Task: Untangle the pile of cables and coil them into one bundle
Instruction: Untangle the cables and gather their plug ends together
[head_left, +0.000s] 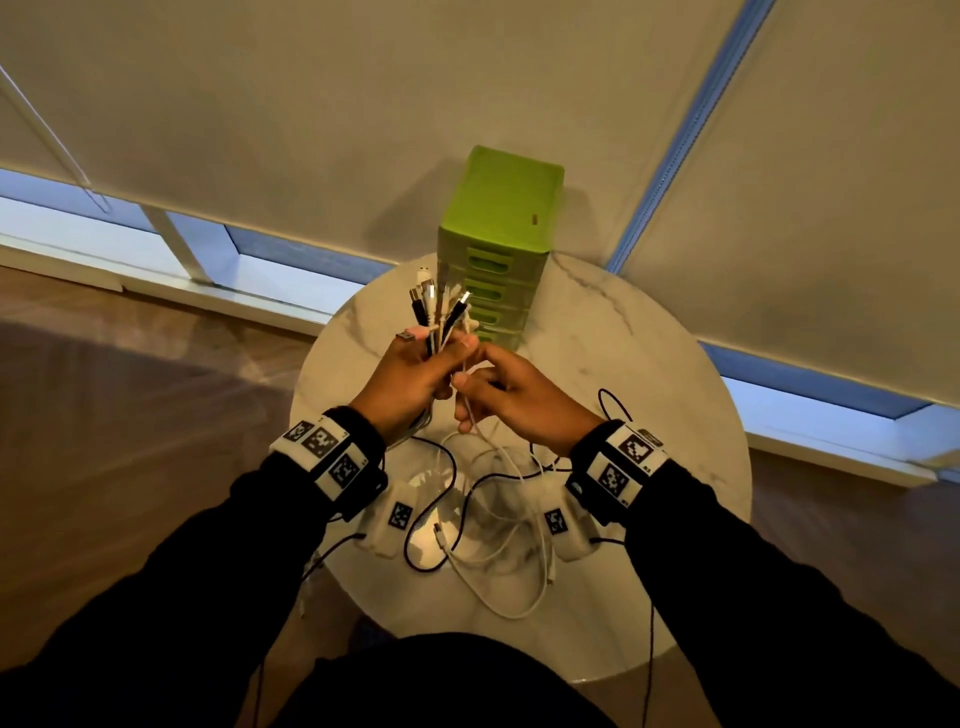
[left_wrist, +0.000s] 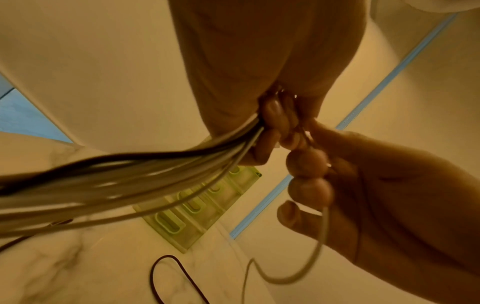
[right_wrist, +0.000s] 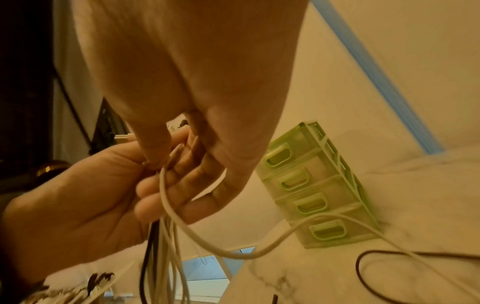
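Observation:
My left hand (head_left: 423, 364) grips a bundle of black and white cables (head_left: 436, 312) upright above the table, plugs pointing up. From the fist the strands trail down, seen in the left wrist view as the bundle (left_wrist: 130, 181). My right hand (head_left: 480, 387) is right beside it, fingers curled, pinching one white cable (head_left: 470, 415) just below the left fist. That white cable (right_wrist: 207, 242) loops down toward the table. Loose cable loops (head_left: 493, 525), white and black, lie tangled on the marble between my wrists. A black cable (right_wrist: 389, 255) lies to the right.
A green drawer unit (head_left: 498, 234) stands at the back of the round marble table (head_left: 639, 364), close behind my hands. Window blinds hang behind it. Wooden floor surrounds the table. Thin black wires run down from my wrist cameras.

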